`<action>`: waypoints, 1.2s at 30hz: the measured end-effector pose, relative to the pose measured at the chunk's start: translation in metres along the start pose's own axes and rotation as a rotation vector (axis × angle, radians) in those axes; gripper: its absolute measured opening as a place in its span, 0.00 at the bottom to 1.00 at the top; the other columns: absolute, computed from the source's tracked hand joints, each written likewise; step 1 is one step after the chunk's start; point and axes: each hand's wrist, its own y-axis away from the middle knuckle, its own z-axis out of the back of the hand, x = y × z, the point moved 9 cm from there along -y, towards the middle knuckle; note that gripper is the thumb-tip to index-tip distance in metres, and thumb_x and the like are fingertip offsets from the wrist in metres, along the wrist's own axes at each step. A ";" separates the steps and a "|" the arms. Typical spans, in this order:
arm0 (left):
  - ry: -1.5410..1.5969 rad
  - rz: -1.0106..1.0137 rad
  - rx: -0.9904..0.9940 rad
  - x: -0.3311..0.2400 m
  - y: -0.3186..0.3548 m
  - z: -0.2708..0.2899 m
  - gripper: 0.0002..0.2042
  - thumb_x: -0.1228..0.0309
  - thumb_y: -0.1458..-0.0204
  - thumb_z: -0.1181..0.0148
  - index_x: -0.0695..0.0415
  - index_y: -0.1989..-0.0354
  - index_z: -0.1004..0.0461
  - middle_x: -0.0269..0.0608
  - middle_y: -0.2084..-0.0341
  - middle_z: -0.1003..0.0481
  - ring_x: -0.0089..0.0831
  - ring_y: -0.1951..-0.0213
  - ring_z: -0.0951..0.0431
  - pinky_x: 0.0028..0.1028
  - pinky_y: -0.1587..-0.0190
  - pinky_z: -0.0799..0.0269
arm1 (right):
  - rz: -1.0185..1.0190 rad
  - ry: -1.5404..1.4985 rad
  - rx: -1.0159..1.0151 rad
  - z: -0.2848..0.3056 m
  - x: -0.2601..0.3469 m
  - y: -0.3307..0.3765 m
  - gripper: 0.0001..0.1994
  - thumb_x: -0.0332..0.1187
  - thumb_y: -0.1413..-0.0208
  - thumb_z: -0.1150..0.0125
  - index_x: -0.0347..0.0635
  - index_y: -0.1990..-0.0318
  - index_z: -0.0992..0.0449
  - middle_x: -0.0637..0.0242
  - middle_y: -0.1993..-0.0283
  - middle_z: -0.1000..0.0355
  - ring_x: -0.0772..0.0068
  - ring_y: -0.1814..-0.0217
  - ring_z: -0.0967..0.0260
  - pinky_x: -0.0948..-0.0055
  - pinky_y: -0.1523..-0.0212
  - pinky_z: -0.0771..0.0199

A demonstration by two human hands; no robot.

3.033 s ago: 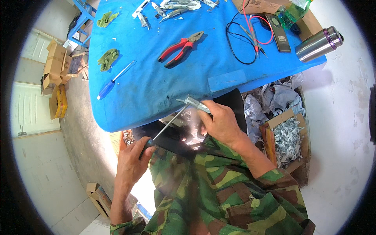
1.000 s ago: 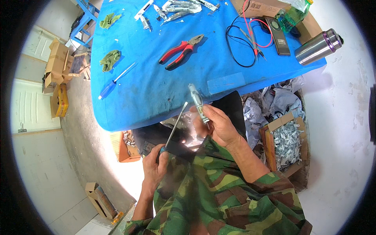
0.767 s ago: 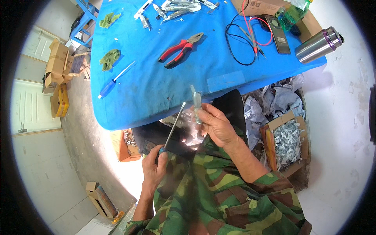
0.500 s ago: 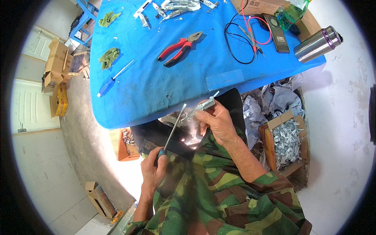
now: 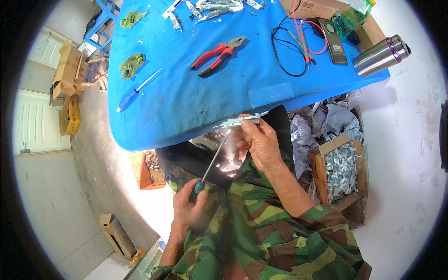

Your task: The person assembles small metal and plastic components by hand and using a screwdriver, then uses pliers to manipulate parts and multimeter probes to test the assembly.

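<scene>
My right hand (image 5: 259, 142) grips a small grey metal part (image 5: 239, 122) and holds it level just below the near edge of the blue table (image 5: 196, 93). My left hand (image 5: 187, 207) is closed around the blue handle of a screwdriver (image 5: 213, 161). Its long shaft slants up and to the right, and the tip meets the underside of the metal part. Both hands are over my lap, above camouflage clothing.
On the table lie red pliers (image 5: 217, 52), a blue-handled screwdriver (image 5: 137, 89), green rags (image 5: 132, 64), black and red test leads (image 5: 298, 44), a steel flask (image 5: 380, 56) and metal parts at the back. Boxes of metal scrap (image 5: 338, 165) stand on the floor to my right.
My left hand came in from the left and lower, swinging the screwdriver steeper. My right hand turned the metal part from upright to level, and the tip now sits against it.
</scene>
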 end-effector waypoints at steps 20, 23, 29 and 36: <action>-0.017 0.097 0.017 -0.008 -0.009 0.000 0.17 0.63 0.39 0.40 0.63 0.48 0.24 0.42 0.71 0.20 0.28 0.70 0.21 0.29 0.66 0.26 | 0.104 0.010 -0.061 0.005 -0.004 0.003 0.19 0.32 0.35 0.35 0.36 0.41 0.29 0.51 0.59 0.19 0.74 0.71 0.22 0.76 0.82 0.25; -0.014 0.091 0.008 -0.009 -0.010 0.000 0.17 0.63 0.39 0.40 0.63 0.48 0.24 0.43 0.70 0.19 0.29 0.69 0.20 0.29 0.65 0.26 | 0.113 0.012 -0.059 0.005 -0.005 0.004 0.19 0.32 0.36 0.35 0.36 0.41 0.28 0.52 0.59 0.19 0.74 0.71 0.22 0.76 0.82 0.25; -0.016 0.161 0.049 -0.014 -0.012 0.001 0.17 0.65 0.40 0.40 0.63 0.48 0.23 0.43 0.70 0.19 0.29 0.69 0.20 0.29 0.63 0.25 | 0.112 0.059 -0.043 0.005 -0.002 0.005 0.18 0.27 0.37 0.34 0.29 0.43 0.26 0.57 0.54 0.20 0.73 0.57 0.20 0.79 0.65 0.20; -0.020 0.156 0.066 -0.016 -0.009 0.002 0.16 0.69 0.43 0.37 0.62 0.48 0.22 0.46 0.69 0.19 0.33 0.70 0.19 0.30 0.66 0.25 | 0.181 0.072 -0.059 0.005 0.001 0.004 0.18 0.28 0.38 0.33 0.30 0.44 0.27 0.52 0.62 0.18 0.76 0.75 0.24 0.78 0.83 0.26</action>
